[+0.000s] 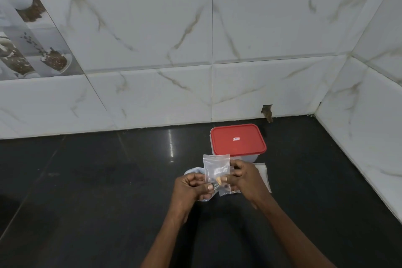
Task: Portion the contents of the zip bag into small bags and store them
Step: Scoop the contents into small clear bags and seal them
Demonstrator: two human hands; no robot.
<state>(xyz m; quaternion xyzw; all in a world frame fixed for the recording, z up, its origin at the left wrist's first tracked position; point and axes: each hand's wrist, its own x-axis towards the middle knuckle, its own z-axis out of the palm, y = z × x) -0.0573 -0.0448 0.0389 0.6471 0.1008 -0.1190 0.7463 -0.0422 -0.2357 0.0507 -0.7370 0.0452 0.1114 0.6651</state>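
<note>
Film, thin and limp: your left hand (191,187) pinches the small bag (216,167) low, just in front of the red-lidded box (238,140); right hand (244,177) grips its side. Likely slippery; hold the edges.

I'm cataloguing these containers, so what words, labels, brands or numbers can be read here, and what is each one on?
No text can be read.
Red lid of the container: a small red-white-blue label at its centre, too small and blurred to read.
Small clear bag held by both hands: no print visible.
Wall tiles: pictures only.
</note>
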